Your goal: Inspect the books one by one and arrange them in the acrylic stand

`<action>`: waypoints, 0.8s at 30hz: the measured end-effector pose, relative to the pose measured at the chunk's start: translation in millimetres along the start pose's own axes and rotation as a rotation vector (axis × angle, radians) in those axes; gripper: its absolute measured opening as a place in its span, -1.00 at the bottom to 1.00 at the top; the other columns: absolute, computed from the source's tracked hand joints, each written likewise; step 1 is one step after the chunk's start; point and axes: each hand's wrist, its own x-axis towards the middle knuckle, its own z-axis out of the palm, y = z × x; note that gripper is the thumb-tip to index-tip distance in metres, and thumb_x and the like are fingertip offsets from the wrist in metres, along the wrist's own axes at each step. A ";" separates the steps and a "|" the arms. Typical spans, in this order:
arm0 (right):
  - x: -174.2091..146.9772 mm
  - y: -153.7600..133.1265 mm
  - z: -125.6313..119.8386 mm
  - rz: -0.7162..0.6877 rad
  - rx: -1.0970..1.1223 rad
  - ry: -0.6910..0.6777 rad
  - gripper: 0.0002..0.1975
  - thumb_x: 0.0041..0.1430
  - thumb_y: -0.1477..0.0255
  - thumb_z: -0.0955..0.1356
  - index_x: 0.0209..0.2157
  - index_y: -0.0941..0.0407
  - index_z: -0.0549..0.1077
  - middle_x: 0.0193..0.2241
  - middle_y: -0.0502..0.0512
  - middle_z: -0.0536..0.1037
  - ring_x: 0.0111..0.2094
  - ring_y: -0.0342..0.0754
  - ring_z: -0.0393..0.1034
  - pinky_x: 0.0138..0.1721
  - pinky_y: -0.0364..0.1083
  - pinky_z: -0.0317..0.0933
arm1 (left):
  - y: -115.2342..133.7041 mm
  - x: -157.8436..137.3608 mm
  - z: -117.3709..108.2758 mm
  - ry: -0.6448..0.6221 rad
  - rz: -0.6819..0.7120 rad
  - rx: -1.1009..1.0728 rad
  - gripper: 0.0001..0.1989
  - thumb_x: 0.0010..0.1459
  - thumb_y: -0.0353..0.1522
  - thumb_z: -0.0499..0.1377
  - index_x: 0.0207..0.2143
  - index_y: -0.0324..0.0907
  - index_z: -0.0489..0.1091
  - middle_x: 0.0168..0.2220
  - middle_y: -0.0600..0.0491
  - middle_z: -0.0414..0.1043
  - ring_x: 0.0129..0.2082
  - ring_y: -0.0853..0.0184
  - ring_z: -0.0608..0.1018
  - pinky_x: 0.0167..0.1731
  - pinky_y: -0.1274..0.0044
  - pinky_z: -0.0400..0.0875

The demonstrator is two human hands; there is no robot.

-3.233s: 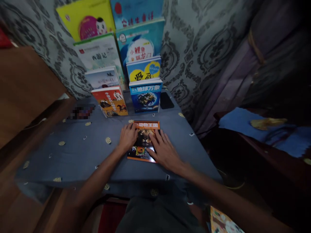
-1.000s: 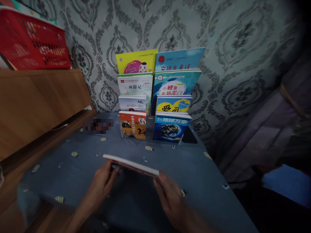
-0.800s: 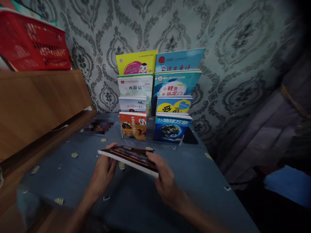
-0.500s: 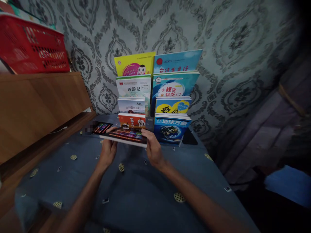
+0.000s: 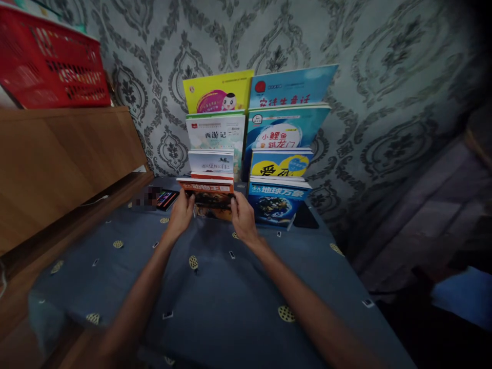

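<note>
Between my two hands stands a dark brown book (image 5: pixel 212 201) with an orange title band, upright at the front of the left row of books. My left hand (image 5: pixel 182 211) grips its left edge, and my right hand (image 5: pixel 243 216) grips its right edge. Directly behind it are a grey-white book (image 5: pixel 211 162), a pale book titled 西游记 (image 5: pixel 217 134) and a yellow book (image 5: pixel 219 92), stepped upward. Beside my right hand, the blue earth-picture book (image 5: pixel 277 205) fronts the right row. A yellow-and-blue book (image 5: pixel 280 163), a teal book (image 5: pixel 286 128) and a light blue book (image 5: pixel 294 87) rise behind it.
A blue patterned cloth (image 5: pixel 215 302) covers the table. Left of the books lies a dark item with a colourful picture (image 5: pixel 166 199); a black flat object (image 5: pixel 306 217) lies right. A red basket (image 5: pixel 54 61) sits on a wooden cabinet (image 5: pixel 65 169). Patterned wallpaper (image 5: pixel 277 36) rises behind.
The book in my hands has tipped from nearly flat to upright and moved against the front of the left row, covering the orange-red book there. My view has shifted slightly.
</note>
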 end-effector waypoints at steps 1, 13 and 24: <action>-0.5 0.7 1.4 0.008 -0.031 0.015 -0.66 0.44 0.40 0.11 0.04 0.12 0.42 -0.12 0.22 0.52 -0.07 0.05 0.44 0.00 0.03 0.35 | -0.5 1.1 1.5 -0.008 -0.010 0.034 -0.71 0.41 -0.21 -0.06 0.01 -0.19 0.26 -0.23 -0.06 0.51 -0.22 0.16 0.58 -0.20 0.40 0.42; -13.5 23.0 18.2 0.186 -0.272 -0.012 -0.46 0.34 0.47 0.14 0.32 0.19 0.23 0.02 0.35 0.38 0.03 0.17 0.38 0.07 0.17 0.35 | 25.5 5.2 19.5 -0.070 -0.154 0.463 -0.70 0.41 -0.30 -0.05 0.09 -0.23 0.26 0.02 -0.24 0.50 0.00 0.06 0.59 -0.10 0.36 0.46; -20.5 40.8 27.0 0.218 -0.311 -0.090 -0.47 0.33 0.45 0.15 0.30 0.24 0.25 -0.02 0.38 0.46 0.03 0.22 0.38 0.11 0.23 0.32 | -8.7 4.5 39.6 0.031 -0.031 0.261 -0.72 0.37 -0.37 -0.04 0.07 -0.26 0.27 -0.03 -0.25 0.42 0.04 0.04 0.51 0.01 0.26 0.42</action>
